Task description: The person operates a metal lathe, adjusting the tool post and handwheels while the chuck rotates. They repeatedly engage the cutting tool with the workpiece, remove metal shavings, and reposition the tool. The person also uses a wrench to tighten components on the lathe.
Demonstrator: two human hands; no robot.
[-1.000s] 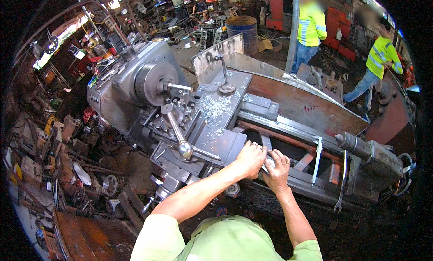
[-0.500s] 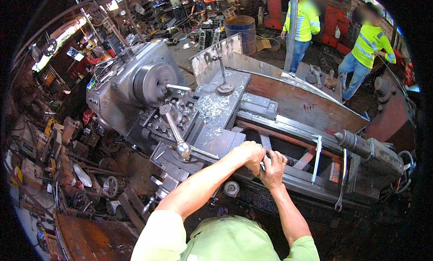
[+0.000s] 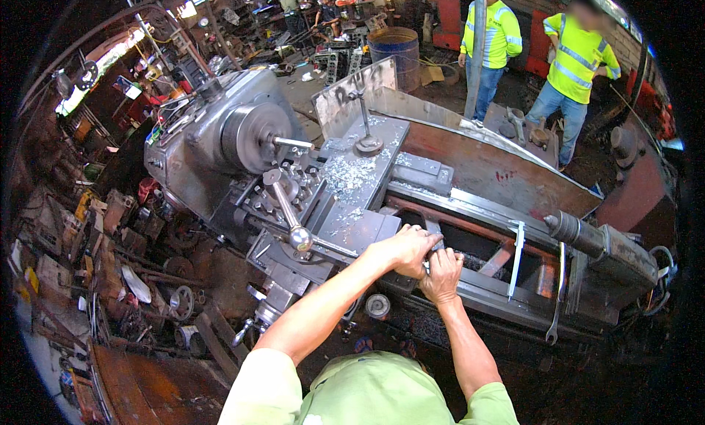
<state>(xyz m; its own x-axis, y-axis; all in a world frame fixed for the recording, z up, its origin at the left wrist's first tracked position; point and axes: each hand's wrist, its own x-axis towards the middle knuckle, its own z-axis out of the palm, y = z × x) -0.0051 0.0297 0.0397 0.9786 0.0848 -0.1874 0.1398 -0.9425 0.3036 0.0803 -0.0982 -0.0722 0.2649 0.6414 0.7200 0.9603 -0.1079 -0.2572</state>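
Over the front rail of a metal lathe, my left hand [image 3: 411, 250] and my right hand [image 3: 443, 275] are close together, both with curled fingers. A small grey piece shows between them, mostly covered by the fingers, and its kind cannot be made out. Just left of my left hand is the lathe carriage [image 3: 358, 230], strewn with metal chips [image 3: 345, 174]. Further left, a lever with a ball end [image 3: 299, 238] stands on the tool post. Beyond it, a metal rod [image 3: 292, 142] sticks out of the round chuck [image 3: 255, 137].
To the right are the tailstock [image 3: 620, 256], a long pale strip [image 3: 516, 260] and a wrench [image 3: 557, 307] lying across the bed. A dial stand [image 3: 367, 143] rests on the carriage. Two people in yellow shirts [image 3: 577, 61] stand behind the machine. Scrap parts crowd the left floor.
My left hand's fingers have shifted and now reach further over the small grey piece; both hands stay at the same spot. The person at far right has turned and moved slightly left.
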